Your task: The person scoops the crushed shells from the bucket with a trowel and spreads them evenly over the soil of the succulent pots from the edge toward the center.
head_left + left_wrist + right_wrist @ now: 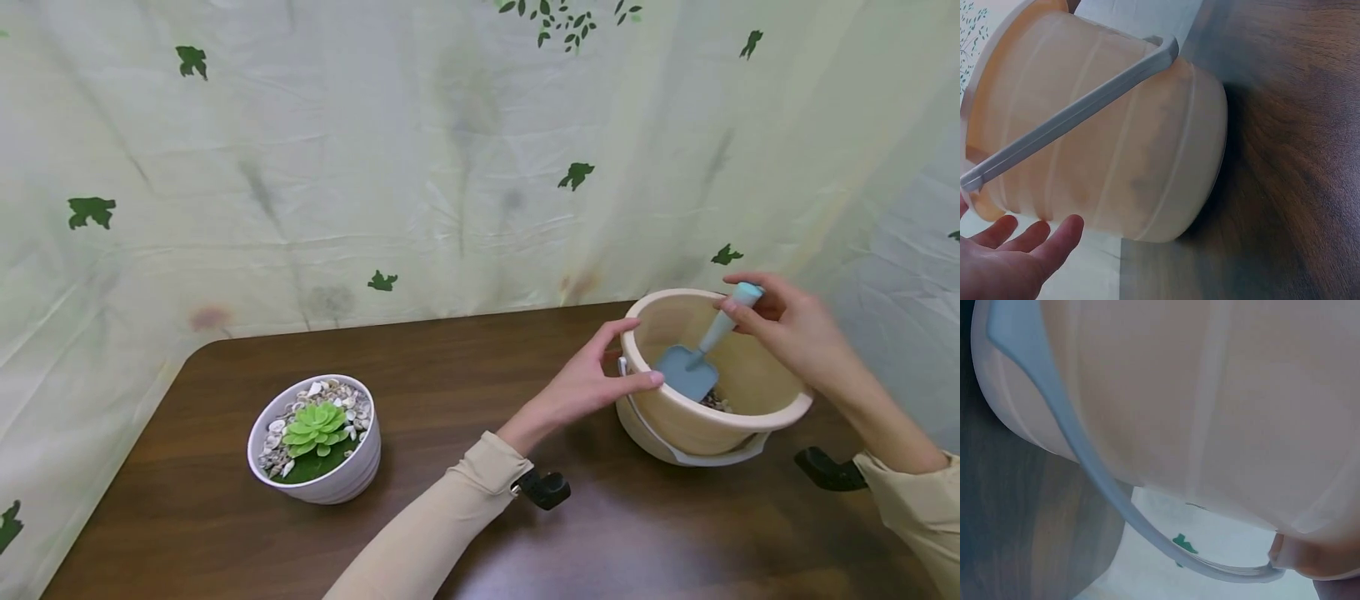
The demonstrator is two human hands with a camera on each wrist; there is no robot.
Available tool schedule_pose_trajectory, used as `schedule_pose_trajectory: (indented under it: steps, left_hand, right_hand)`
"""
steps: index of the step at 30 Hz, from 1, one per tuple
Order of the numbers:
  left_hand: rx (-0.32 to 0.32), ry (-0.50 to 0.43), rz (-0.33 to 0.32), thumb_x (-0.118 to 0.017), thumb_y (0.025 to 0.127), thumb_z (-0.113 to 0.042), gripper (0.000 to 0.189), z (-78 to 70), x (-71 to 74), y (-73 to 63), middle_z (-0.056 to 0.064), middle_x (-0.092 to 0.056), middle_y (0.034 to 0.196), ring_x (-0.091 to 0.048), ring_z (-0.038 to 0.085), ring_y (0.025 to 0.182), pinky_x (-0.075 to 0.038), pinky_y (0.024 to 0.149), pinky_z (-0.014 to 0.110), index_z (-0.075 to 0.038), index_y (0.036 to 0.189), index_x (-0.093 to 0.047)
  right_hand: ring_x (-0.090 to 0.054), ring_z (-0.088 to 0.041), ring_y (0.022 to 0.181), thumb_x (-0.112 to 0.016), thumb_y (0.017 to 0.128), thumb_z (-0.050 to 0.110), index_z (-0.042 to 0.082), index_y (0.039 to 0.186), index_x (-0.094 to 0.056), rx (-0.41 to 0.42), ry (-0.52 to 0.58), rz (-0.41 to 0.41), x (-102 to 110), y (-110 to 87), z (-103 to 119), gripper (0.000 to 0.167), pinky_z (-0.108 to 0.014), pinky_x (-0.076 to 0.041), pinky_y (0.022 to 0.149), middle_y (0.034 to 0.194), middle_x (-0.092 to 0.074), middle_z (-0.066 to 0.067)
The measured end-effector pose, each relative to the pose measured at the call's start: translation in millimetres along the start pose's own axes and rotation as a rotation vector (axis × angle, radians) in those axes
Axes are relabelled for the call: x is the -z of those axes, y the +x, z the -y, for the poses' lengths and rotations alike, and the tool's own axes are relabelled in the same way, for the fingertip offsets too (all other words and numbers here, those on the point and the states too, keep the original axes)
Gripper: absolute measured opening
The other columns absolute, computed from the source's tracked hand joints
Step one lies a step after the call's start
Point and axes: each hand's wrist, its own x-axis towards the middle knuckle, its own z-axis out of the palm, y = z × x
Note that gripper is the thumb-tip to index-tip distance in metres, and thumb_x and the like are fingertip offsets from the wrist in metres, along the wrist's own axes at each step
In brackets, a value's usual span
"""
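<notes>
In the head view, a cream bucket (690, 433) stands at the right of the table with its bail handle (1079, 122) hanging down. My left hand (581, 379) holds its left rim, thumb and index finger at the edge; in the left wrist view the other fingers (1060, 244) are spread beside the outer wall. A small blue shovel (686, 372) slants into the bucket, blade down. My right hand (798, 329) pinches the upper end of its pale handle between thumb and fingers. Pebbles (715, 401) show beneath the blade; the bucket's front wall hides the rest of the bottom.
At the left of the brown wooden table (465, 375) sits a white pot (341, 483) with a green succulent (315, 427), moss and small stones and shells. A pale curtain (337, 167) with leaf prints hangs behind the table's back edge and at both sides.
</notes>
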Motion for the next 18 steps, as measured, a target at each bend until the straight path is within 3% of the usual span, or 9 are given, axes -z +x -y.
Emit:
schedule_pose_trajectory:
  steps: [3,8,11,18]
  left_hand:
    - [-0.011,-0.02,0.011,-0.078,0.084,-0.03,0.078,0.1,-1.5,2.6,-0.008,-0.036,0.151,-0.041,0.011,0.13,-0.046,0.089,0.028,-0.033,0.149,-0.036]
    - [-0.026,-0.057,0.029,-0.076,0.085,-0.026,0.081,2.4,-3.9,6.4,-0.006,-0.035,0.151,-0.038,0.009,0.131,-0.044,0.091,0.027,-0.033,0.151,-0.032]
    - [-0.019,-0.073,0.03,-0.077,0.084,-0.025,0.082,2.6,-4.1,6.2,-0.005,-0.037,0.15,-0.039,0.008,0.131,-0.045,0.09,0.026,-0.035,0.151,-0.032]
    - [-0.008,-0.097,0.026,-0.079,0.082,-0.025,0.083,2.5,-3.4,5.1,-0.007,-0.037,0.15,-0.039,0.011,0.132,-0.046,0.089,0.027,-0.036,0.151,-0.034]
  right_hand:
    - [-0.065,-0.001,0.084,-0.064,0.097,0.015,0.011,0.135,-0.053,0.03,-0.045,0.032,-0.6,0.8,0.0,0.04,-0.014,-0.051,0.069,0.107,-0.072,-0.011]
    - [-0.063,0.005,0.09,-0.061,0.097,0.006,0.01,0.136,-0.053,0.063,-0.044,0.056,-1.1,1.2,-0.9,0.04,-0.017,-0.053,0.069,0.107,-0.069,-0.006]
    - [-0.061,0.007,0.092,-0.06,0.097,0.003,0.008,0.135,-0.053,0.072,-0.048,0.075,-0.4,0.7,1.1,0.038,-0.019,-0.053,0.068,0.108,-0.067,-0.011]
    - [-0.061,0.003,0.089,-0.057,0.099,0.004,0.007,0.139,-0.05,0.087,-0.14,0.208,4.6,-0.2,5.1,0.041,-0.024,-0.056,0.066,0.109,-0.065,-0.02]
